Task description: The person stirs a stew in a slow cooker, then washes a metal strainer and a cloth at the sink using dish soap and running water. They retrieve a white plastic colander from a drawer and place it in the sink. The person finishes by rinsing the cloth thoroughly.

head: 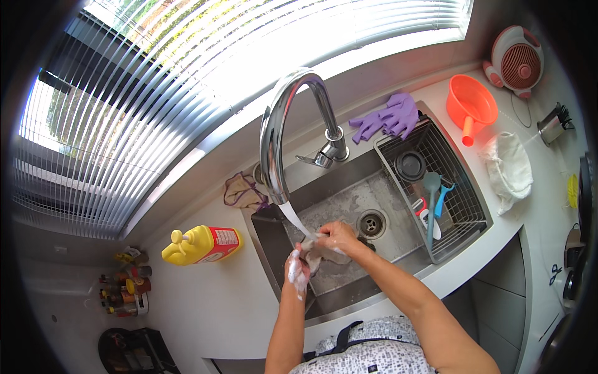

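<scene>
Water runs from a chrome kitchen faucet (pixel 275 154) onto a wet, pale cloth (pixel 322 255) in the stainless steel sink (pixel 336 201). White foam covers part of my left hand (pixel 298 269), whose fingers grip the cloth's left side. From the right, my right hand (pixel 337 237) pinches the same cloth near the stream. Something dark green, too hidden to name, shows just beyond my right wrist. The sink drain (pixel 372 224) lies uncovered to the right of my hands.
A wire basket (pixel 439 252) holding utensils spans the sink's right end. Purple rubber gloves (pixel 390 117) lie behind it. An orange dipper (pixel 472 103) and white cloth (pixel 509 168) rest on the right counter. A yellow detergent jug (pixel 203 245) and a bunched mesh cloth (pixel 244 191) are at left.
</scene>
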A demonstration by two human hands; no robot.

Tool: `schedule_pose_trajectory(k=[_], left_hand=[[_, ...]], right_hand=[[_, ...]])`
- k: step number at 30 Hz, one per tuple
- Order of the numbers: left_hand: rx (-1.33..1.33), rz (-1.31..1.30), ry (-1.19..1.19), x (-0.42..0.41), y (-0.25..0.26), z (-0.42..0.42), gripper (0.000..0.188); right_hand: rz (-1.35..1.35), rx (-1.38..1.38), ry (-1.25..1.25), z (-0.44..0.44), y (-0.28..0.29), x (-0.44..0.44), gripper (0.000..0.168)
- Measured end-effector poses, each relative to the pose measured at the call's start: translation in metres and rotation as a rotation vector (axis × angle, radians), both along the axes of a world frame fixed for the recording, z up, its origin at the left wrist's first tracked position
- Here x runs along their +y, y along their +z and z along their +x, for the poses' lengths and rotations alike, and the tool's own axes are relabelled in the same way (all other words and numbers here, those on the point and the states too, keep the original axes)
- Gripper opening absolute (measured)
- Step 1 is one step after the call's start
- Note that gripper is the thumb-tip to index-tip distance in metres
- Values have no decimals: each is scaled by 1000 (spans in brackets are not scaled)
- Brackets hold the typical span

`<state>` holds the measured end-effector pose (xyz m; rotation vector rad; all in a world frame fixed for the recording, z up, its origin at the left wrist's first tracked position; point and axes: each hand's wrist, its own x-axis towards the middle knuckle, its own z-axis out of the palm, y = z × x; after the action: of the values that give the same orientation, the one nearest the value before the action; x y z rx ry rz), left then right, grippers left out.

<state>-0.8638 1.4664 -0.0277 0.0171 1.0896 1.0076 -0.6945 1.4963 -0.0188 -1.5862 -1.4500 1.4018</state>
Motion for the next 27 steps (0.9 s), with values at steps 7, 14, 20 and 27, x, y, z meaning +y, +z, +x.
schedule_pose_trajectory(k=[7,14,20,27], left_hand=[[-132,-35,-45,11,-60,0,25],[-261,18,2,11,-67,-7,21],[58,-135,-97,19,-18,14,31],[361,-14,-86,38,-16,-45,43]], right_hand=[[417,-95,-65,-68,29,-47,21],[287,-297,-224,-68,1,-19,26],[211,-189,-95,-8,-17,-12,35],[234,-98,374,28,-5,-5,36]])
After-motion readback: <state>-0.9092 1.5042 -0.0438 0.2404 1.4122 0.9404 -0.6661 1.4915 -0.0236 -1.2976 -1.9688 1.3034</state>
